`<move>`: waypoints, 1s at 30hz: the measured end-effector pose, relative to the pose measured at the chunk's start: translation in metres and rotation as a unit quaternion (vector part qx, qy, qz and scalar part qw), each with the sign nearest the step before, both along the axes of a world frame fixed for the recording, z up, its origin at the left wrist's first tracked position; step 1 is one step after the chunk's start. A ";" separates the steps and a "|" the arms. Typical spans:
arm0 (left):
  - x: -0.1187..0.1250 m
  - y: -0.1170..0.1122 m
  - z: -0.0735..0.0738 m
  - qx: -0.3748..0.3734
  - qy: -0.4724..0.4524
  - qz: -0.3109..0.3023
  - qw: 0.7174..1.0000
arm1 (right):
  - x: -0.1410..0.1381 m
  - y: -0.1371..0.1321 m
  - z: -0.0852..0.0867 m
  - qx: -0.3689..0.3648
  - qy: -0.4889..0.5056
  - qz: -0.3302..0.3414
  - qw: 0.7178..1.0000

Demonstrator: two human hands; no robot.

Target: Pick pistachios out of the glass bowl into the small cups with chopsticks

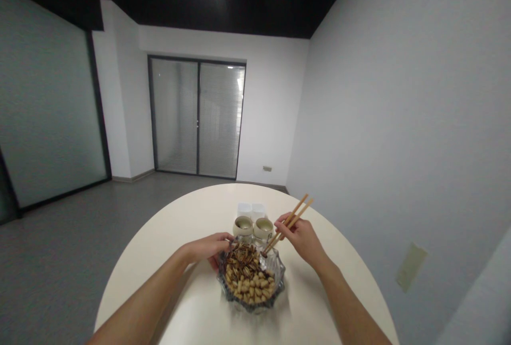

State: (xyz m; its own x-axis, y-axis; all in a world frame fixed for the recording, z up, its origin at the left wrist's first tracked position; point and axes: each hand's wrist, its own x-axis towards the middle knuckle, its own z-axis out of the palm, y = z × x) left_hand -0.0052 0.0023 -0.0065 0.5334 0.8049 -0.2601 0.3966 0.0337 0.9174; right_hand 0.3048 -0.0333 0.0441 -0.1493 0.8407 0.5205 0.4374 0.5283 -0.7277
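A cut-glass bowl (281, 280) with a jagged rim stands at the middle of the table. Brown striped seeds (244, 257) fill its far left part, and tan nuts (255, 287) lie in the near part. Bare glass shows at the right. My left hand (213, 247) grips the bowl's left rim, thumb over the edge and fingers outside. My right hand (298, 236) is closed around a pair of wooden chopsticks (293, 218), slanted down into the bowl. Their tips meet at a small dark piece (264, 254); whether they pinch it I cannot tell.
Just behind the bowl, two small beige cups (243, 226) stand side by side. Two white square containers (250, 210) sit behind them. All rest on a round cream table (191, 217). A grey wall (391, 95) rises close on the right.
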 end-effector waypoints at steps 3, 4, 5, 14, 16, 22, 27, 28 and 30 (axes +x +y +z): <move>0.000 0.000 -0.001 0.001 0.003 0.004 1.000 | -0.001 -0.003 -0.007 -0.016 -0.018 0.011 1.000; 0.000 0.000 -0.001 0.002 0.002 0.004 1.000 | -0.003 -0.003 -0.009 -0.021 -0.020 0.015 0.999; 0.000 0.000 -0.001 0.002 0.001 0.004 1.000 | -0.005 -0.004 -0.009 -0.024 -0.022 0.019 0.999; 0.001 -0.003 0.005 -0.001 -0.002 -0.002 1.000 | -0.013 -0.007 -0.012 -0.029 0.006 0.027 0.999; 0.001 -0.004 0.006 0.001 -0.004 -0.003 1.000 | -0.011 -0.008 -0.010 -0.019 0.003 0.020 1.000; 0.001 -0.003 0.004 -0.003 -0.003 0.005 1.000 | -0.004 -0.007 -0.007 -0.015 -0.014 0.011 1.000; 0.001 -0.003 0.004 -0.001 0.003 0.010 1.000 | -0.005 -0.005 -0.011 -0.028 -0.014 0.017 0.999; 0.002 -0.004 0.005 0.001 0.004 0.009 1.000 | -0.006 -0.006 -0.012 -0.033 -0.016 0.020 0.999; 0.002 -0.005 0.006 0.006 0.008 0.007 1.000 | -0.007 -0.007 -0.012 -0.042 -0.020 0.032 0.998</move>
State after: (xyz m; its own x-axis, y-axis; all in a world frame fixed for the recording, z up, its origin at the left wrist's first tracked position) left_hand -0.0036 -0.0023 -0.0004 0.5182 0.8155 -0.2577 0.4100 0.0276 0.9117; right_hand 0.2977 -0.0398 0.0321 -0.2226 0.8696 0.4407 0.4349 0.4931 -0.7535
